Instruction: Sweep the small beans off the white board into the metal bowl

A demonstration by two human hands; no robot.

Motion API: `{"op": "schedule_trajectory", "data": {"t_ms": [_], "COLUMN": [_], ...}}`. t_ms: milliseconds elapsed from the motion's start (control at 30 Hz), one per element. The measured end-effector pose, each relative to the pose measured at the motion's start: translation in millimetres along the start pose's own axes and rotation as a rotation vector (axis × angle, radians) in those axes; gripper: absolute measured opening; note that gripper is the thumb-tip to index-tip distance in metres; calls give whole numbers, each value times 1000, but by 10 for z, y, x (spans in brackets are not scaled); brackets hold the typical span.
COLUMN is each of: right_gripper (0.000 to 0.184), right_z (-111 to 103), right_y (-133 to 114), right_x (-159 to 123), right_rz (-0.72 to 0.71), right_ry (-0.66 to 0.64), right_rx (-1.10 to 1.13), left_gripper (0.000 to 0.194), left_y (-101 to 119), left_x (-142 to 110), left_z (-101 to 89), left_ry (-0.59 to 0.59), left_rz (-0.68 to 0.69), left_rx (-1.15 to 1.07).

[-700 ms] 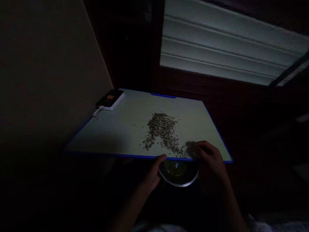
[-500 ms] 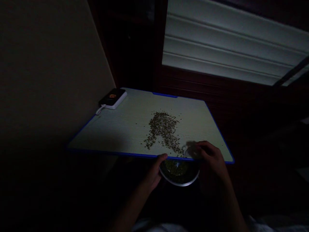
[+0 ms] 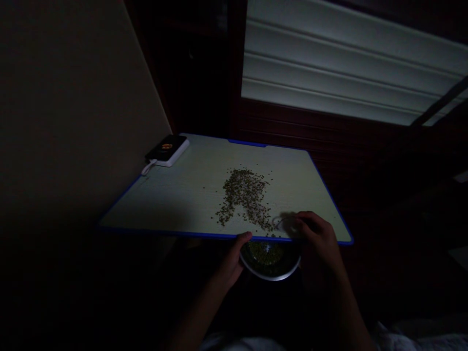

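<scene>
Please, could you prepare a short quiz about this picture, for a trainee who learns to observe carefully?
1. Where is the round bowl?
A) Against the wall
B) Below the near edge of the board
C) Beyond the far edge of the board

2. True or false: the small dark grains lie loosely scattered on the board.

3. Fill in: the thumb of the person's ____ hand is at the near edge of the board.

Key: 1 B; 2 true; 3 left.
</scene>
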State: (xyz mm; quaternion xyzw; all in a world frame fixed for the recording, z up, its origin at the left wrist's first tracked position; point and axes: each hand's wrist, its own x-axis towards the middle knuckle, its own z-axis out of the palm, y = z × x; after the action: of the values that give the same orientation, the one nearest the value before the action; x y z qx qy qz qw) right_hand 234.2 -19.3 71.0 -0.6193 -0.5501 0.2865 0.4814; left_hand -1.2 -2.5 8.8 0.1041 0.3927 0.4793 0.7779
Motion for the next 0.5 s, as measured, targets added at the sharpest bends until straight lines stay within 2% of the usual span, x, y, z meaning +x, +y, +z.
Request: {"op": "schedule_trajectory", "data": {"t_ms": [267,500], "right_gripper": [20,23], "right_z": [21,30], "right_y": [-53,-38], "right_x": [-19,-5], "right_rz": [-7,-5], "right_ry": [-23,-43], "right_rx": [-20,-65], "left_gripper": [32,43], "left_y": [-31,-62], "left_x": [36,45], "left_z": [-24,-38], "left_ry": [1,-25], "left_rz": [-14,-3], "left_rx": [6,-15]}}
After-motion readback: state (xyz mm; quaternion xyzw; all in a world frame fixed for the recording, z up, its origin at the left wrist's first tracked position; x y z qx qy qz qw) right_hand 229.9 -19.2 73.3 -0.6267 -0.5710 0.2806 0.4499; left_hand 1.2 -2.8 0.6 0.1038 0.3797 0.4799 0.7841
